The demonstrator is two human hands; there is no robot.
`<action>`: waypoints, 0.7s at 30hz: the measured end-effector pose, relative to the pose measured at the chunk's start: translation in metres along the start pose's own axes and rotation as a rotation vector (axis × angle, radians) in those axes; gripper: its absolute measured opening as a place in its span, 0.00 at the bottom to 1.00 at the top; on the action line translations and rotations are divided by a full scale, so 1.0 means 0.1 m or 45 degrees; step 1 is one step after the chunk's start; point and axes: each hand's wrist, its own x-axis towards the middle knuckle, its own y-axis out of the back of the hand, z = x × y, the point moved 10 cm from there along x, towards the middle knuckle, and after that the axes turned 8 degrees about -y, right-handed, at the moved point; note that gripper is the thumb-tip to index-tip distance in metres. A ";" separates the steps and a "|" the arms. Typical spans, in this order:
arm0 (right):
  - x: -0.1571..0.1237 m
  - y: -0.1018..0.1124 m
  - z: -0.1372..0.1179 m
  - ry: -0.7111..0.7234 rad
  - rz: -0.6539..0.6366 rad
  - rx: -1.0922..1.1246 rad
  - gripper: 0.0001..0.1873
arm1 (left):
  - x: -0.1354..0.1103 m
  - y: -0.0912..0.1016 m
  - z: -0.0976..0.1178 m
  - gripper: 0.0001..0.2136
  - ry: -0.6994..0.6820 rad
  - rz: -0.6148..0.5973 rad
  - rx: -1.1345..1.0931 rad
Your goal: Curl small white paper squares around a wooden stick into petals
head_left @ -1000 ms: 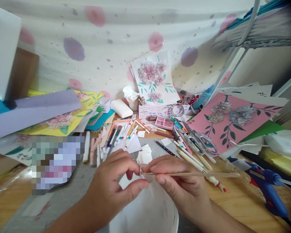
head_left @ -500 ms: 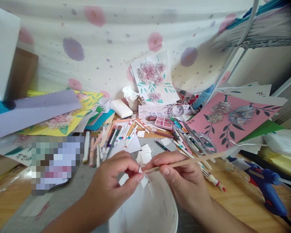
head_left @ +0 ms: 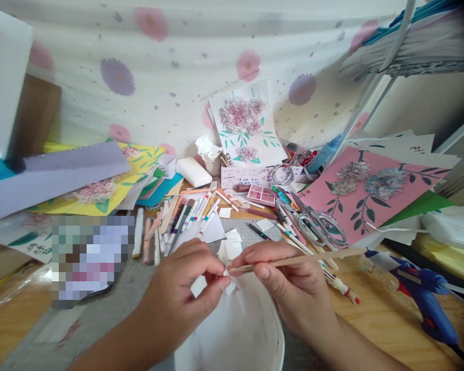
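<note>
My left hand (head_left: 181, 293) pinches a small white paper piece (head_left: 198, 285) between thumb and fingertips. My right hand (head_left: 290, 288) grips a thin wooden stick (head_left: 313, 256) that runs out to the right, its near tip touching the paper at the pinch. Both hands hover over a white round container (head_left: 235, 335) at the bottom middle. More small white paper squares (head_left: 230, 247) lie on the grey mat just beyond the hands.
A row of pens and markers (head_left: 185, 219) lies behind the hands. Scissors (head_left: 317, 226) rest on a pink flower card (head_left: 367, 190) at right. A blue glue gun (head_left: 421, 293) lies at lower right. Coloured paper sheets (head_left: 73, 175) pile up left. A white flower card (head_left: 247, 126) leans at the back.
The stick has tilted from level to slightly raised at its far end. Both hands shifted a little toward each other, still working the paper at the stick's tip.
</note>
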 end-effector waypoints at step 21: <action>0.02 -0.05 0.18 -0.171 -0.088 0.360 0.06 | -0.03 -0.01 -0.12 0.07 0.118 0.043 -0.272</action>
